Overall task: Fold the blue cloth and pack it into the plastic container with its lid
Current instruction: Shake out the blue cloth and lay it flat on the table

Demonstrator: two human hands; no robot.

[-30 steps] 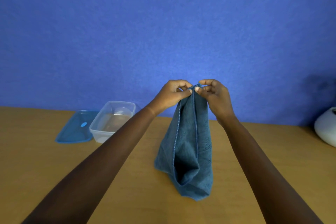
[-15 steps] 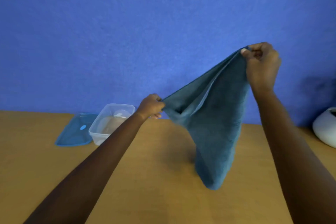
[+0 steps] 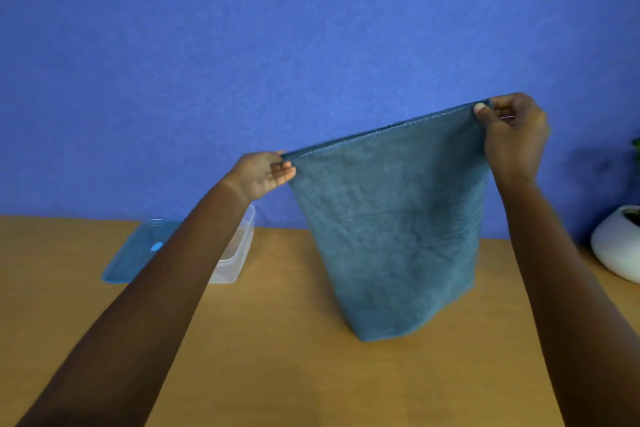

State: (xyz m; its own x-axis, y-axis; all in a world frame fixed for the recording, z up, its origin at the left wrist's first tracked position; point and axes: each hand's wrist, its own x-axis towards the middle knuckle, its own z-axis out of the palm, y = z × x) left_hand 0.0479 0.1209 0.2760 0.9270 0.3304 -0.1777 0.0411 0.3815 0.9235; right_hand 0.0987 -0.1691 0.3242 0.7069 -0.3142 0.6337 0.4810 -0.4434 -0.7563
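Both grips are closed on the top hem of the blue cloth [image 3: 388, 236]: left hand [image 3: 263, 172] lower, right hand [image 3: 512, 135] higher. It hangs stretched below them, above the bench [image 3: 277, 340]. Folding looks barely begun; the container [image 3: 239, 253] beneath the left forearm sits open, the lid [image 3: 138, 253] beside it.

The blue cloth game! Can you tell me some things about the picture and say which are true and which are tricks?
1. Both hands hold the blue cloth by its top edge. True: the left hand and the right hand each pinch a corner.
2. The cloth is inside the plastic container. False: it hangs in the air over the table.
3. The blue lid is on the container. False: it lies beside it.
4. A white pot sits at the right. True.
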